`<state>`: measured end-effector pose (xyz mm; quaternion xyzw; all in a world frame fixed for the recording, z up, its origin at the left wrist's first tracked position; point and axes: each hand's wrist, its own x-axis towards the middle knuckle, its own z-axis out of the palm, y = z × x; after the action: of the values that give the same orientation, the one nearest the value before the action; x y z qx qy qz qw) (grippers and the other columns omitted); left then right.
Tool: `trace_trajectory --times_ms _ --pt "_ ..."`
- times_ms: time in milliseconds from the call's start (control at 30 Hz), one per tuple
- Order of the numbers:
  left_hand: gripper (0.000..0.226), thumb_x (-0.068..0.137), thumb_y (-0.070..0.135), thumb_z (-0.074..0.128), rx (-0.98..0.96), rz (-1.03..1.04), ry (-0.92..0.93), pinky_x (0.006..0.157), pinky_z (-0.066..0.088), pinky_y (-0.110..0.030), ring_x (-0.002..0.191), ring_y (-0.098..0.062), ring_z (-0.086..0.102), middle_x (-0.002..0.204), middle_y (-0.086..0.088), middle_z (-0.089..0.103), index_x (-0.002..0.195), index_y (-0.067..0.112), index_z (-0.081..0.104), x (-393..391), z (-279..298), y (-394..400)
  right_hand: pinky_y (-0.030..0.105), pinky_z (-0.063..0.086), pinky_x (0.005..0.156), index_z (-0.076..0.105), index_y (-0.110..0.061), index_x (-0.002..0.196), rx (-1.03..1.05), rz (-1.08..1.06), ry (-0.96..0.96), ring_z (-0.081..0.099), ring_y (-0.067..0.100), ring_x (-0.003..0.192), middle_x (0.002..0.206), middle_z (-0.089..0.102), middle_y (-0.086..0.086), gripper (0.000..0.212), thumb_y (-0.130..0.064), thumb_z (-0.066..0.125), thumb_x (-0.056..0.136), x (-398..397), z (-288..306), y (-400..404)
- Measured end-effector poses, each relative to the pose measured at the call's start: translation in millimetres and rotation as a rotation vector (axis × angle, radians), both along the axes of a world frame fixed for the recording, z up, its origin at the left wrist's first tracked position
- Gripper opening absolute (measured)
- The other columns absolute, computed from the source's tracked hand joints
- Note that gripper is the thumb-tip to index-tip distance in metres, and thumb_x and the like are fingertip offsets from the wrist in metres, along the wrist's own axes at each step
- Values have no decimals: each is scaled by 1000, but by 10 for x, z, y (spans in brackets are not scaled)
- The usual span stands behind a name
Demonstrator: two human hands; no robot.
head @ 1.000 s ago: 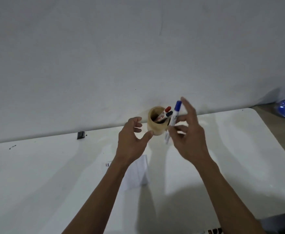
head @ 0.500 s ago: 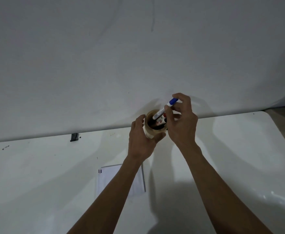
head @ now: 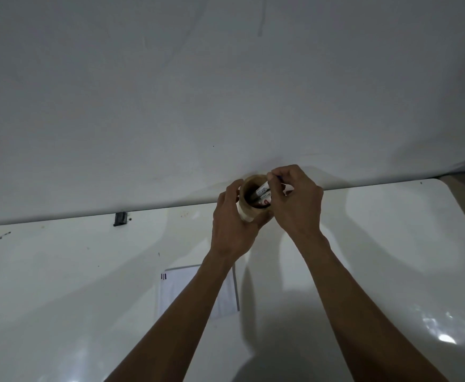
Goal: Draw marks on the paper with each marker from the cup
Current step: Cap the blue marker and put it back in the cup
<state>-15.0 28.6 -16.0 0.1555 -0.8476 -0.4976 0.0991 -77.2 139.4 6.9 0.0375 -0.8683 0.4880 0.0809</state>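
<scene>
Marker (head: 263,188) now sunk deeper into cup (head: 249,213) than before.

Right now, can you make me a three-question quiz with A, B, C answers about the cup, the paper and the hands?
1. Where is the cup?
A. at the table's far edge by the wall
B. on the paper
C. on the floor

2. What colour is the cup?
A. bright green
B. light brown
C. black

3. What is the left hand doing?
A. lying flat on the paper
B. wrapped around the cup
C. pointing at the wall

Answers:
1 A, the cup sits where the table meets the wall, well beyond the paper.
2 B, its wall and rim look tan.
3 B, its fingers and thumb curl around the cup's side, while the right hand holds a marker in the cup's mouth.
</scene>
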Motion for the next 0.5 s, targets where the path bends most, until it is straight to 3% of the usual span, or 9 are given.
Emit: trace_trajectory --times_ms 100,233,400,500 --pt "70 73 39 86 -4 1 12 89 55 -41 116 -16 59 111 39 47 132 28 50 0 9 3 26 57 72 70 -14 100 -14 19 -10 72 16 91 95 77 -1 9 -22 69 95 -6 0 20" --pt "71 73 39 86 4 24 -16 90 56 -41 118 -13 59 111 36 52 134 30 49 13 26 -1 0 44 73 73 -10 107 -58 41 -3 67 8 90 100 77 1 15 -20 70 95 39 42 30" --pt "71 74 40 85 -3 37 -41 92 57 -46 119 -11 59 125 21 60 135 31 48 24 47 26 -6 37 77 72 -11 118 -110 71 -28 67 11 100 110 75 2 24 -20 68 96 73 100 91" --pt "82 69 54 82 -3 49 -73 92 58 -48 121 -12 59 131 16 60 138 31 45 45 52 31 -6 37 78 71 -12 121 -165 92 -39 67 12 105 116 74 1 27 -21 68 96 82 95 147"
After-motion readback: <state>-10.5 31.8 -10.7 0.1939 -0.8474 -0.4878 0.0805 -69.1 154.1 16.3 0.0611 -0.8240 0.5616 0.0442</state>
